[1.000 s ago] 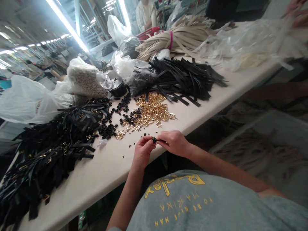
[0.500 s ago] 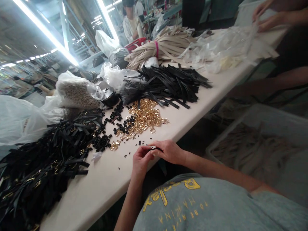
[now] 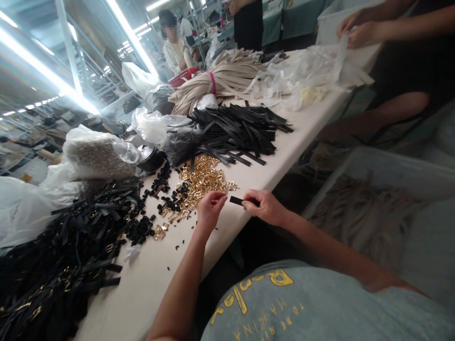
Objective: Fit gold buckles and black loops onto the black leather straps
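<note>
My right hand (image 3: 266, 206) grips a short black strap (image 3: 236, 201), whose flat end sticks out to the left over the table edge. My left hand (image 3: 209, 211) is beside the strap's end, apart from it, with thumb and fingertips pinched together; whatever may be between them is too small to make out. Just beyond my left hand lies a heap of gold buckles (image 3: 204, 175). Small black loops (image 3: 140, 229) are piled to the left of it. Further back is a pile of loose black straps (image 3: 245, 130).
Black straps with gold buckles (image 3: 71, 265) cover the table's left end. Behind stand plastic bags (image 3: 95, 151), a black tin (image 3: 151, 156) and a tied bundle of beige strips (image 3: 227, 73). Another person's hands (image 3: 359, 31) work at the far right, above a bin (image 3: 355, 161).
My hands, together before, have moved apart. The black strap now shows extended from my right hand, and my left hand has shifted up toward the gold buckles. The view has turned slightly.
</note>
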{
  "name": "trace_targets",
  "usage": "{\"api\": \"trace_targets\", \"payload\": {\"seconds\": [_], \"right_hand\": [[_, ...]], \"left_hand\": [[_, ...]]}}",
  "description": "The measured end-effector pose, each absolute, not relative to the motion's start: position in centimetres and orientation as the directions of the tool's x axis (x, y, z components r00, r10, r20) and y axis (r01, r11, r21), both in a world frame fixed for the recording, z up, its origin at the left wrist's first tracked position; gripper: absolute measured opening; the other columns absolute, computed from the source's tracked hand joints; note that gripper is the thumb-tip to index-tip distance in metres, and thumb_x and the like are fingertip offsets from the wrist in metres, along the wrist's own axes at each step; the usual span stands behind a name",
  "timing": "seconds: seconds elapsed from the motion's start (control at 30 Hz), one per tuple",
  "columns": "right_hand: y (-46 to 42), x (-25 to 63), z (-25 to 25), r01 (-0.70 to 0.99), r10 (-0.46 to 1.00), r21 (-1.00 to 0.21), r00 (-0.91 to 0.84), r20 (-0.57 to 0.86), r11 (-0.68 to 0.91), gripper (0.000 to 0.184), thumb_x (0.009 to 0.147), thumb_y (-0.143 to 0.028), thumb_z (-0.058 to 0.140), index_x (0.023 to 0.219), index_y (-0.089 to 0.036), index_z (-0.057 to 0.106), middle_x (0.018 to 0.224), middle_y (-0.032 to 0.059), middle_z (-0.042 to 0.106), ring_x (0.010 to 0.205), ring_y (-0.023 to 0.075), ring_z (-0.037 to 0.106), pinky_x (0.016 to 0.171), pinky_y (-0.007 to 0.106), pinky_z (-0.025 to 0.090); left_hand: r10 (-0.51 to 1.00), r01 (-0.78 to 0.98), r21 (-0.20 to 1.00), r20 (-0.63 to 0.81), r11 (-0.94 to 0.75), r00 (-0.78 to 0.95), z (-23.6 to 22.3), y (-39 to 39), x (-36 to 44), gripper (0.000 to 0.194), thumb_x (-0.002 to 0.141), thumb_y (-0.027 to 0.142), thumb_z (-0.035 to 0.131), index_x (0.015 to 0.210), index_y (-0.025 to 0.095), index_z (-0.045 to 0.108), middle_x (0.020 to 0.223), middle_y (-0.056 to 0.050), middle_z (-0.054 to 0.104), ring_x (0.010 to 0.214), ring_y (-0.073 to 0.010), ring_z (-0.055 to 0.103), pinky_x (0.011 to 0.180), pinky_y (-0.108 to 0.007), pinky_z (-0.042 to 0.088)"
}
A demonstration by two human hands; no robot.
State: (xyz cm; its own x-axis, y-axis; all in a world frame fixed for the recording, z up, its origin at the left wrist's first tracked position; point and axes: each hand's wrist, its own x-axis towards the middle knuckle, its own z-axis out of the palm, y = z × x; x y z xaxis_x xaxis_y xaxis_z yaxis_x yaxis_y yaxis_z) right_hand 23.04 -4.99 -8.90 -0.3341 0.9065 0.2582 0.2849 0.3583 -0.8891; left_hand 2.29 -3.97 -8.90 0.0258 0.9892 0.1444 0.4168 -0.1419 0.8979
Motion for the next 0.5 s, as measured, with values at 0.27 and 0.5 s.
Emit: {"api": "trace_targets", "payload": {"seconds": [0.27,0.5], "right_hand": [[-4.7,25.2,-9.5,0.22,0.96,-0.955,-0.24,0.144,0.199,0.02,0.084,-0.032,0.055,0.072,-0.017,0.061,0.06,-0.0029,0.059,0.047,0.0094,0.052,0.048,0.022,0.041],[-4.7,24.8,-10.3,0.185,0.959,-0.971,-0.264,0.099,0.151,0.021,0.083,-0.034,0.056,0.072,-0.017,0.06,0.063,-0.0018,0.062,0.047,0.0096,0.053,0.048,0.022,0.044]], "left_hand": [[0.961,0.937,0.221,0.016,-0.272,0.275,-7.2,2.9,6.7,0.02,0.086,0.031,0.059,0.095,0.021,0.074,0.095,-0.01,0.069,0.09,-0.0232,0.063,0.082,-0.032,0.046],[0.93,0.941,0.086,-0.149,-0.327,0.337,-5.4,4.3,7.4,0.018,0.08,0.019,0.059,0.09,0.018,0.074,0.089,-0.01,0.071,0.088,-0.0243,0.065,0.077,-0.031,0.046]]}}
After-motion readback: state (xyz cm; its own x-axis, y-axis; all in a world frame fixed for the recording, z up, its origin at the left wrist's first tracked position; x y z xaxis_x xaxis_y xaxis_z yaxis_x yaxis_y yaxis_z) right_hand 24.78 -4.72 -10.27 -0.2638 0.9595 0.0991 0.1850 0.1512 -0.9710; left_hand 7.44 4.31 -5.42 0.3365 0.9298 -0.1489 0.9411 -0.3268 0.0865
